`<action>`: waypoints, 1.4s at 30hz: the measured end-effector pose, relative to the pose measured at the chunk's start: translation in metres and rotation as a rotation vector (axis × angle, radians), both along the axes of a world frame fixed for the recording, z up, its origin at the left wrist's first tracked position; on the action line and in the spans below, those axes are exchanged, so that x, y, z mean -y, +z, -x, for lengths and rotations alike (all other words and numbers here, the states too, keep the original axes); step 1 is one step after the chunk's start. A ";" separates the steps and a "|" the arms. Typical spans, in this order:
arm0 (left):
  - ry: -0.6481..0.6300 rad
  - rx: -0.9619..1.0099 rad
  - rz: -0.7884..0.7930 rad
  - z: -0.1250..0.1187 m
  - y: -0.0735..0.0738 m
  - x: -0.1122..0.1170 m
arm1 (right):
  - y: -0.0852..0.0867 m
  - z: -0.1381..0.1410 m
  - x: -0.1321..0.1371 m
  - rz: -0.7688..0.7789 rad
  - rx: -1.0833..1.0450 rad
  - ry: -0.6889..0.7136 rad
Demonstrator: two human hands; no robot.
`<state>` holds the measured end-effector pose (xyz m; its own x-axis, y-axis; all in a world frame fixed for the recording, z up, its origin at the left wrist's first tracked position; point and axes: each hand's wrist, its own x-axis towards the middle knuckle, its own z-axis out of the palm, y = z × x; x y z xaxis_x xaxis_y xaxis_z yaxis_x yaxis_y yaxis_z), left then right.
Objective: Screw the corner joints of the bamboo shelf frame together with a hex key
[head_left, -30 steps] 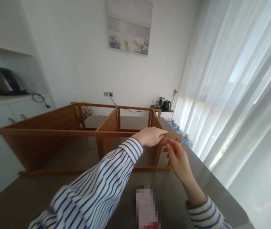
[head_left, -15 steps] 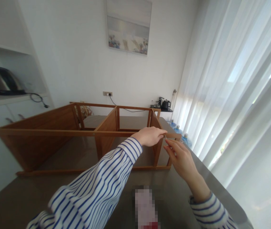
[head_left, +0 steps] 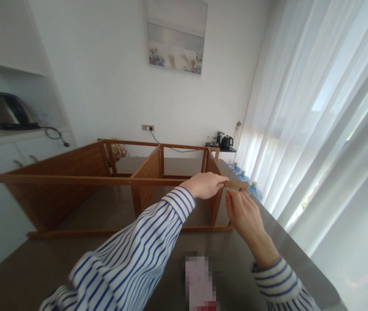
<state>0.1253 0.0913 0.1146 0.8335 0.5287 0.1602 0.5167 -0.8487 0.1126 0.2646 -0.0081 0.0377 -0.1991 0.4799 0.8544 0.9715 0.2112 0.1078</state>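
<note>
A brown wooden shelf frame lies on its side on the table. My left hand is closed over its near upper rail, close to the right end, with the fingertips pressed on the wood. Just right of it, my right hand has its fingers curled together at the rail. A thin metal rod pokes out from those fingers and meets the rail's front face; most of it is hidden, and its exact kind does not show.
The dark table carries a blurred pale pink-and-red item near me. Blue water bottles stand beyond the table's right edge, by white curtains. A kettle sits in the left niche, and a black kettle at the back.
My right hand's fingers, apart and pinching at the rod before, are now curled in and turned. My left hand keeps its hold on the rail. The view has shifted slightly.
</note>
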 end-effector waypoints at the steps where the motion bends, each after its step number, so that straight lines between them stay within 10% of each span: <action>1: 0.001 0.001 -0.002 0.000 0.000 0.000 | 0.000 -0.001 0.000 -0.012 0.028 -0.016; 17: 0.005 0.005 0.034 -0.001 0.000 -0.001 | -0.001 0.010 0.002 0.159 -0.603 0.049; 27: 0.006 0.014 0.035 -0.001 -0.001 -0.001 | 0.012 -0.006 0.020 0.086 0.200 -0.170; 42: 0.032 0.006 0.042 -0.001 0.001 0.002 | 0.033 -0.019 0.019 0.057 0.513 -0.218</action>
<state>0.1261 0.0892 0.1155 0.8151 0.5615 0.1426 0.5427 -0.8262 0.1509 0.2834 -0.0268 0.0707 -0.4741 0.5988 0.6455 0.8191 0.0310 0.5728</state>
